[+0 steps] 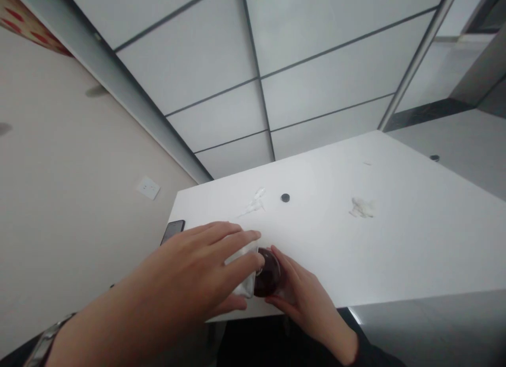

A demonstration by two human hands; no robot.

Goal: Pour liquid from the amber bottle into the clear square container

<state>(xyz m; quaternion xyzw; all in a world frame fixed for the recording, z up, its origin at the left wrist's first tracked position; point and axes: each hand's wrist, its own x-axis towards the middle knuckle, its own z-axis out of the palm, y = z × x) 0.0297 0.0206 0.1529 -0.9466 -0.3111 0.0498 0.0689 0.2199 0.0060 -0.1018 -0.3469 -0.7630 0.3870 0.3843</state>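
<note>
Lower centre, near edge of the surface (395,240): dark round container (269,276) lies between the hands — right hand (306,298) cupped round it from lower right, left hand (201,274) nearer — fingers over, thumb under a clear wrapper (244,286) touching its left side.

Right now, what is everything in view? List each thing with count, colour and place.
table: 1, white, centre and right
phone: 1, black, table's left edge
small disc: 1, black, mid-table
crumpled scraps: 2, clear, either side of the small disc
wall socket: 1, white, left wall
clear item: 1, transparent, near edge of the table, kind unclear
round object: 1, dark red, touching the clear item
wristwatch: 1, silver, left wrist
left hand: 1, fingers over the clear item, thumb beneath
right hand: 1, dark sleeve, fingers around the round object
</note>
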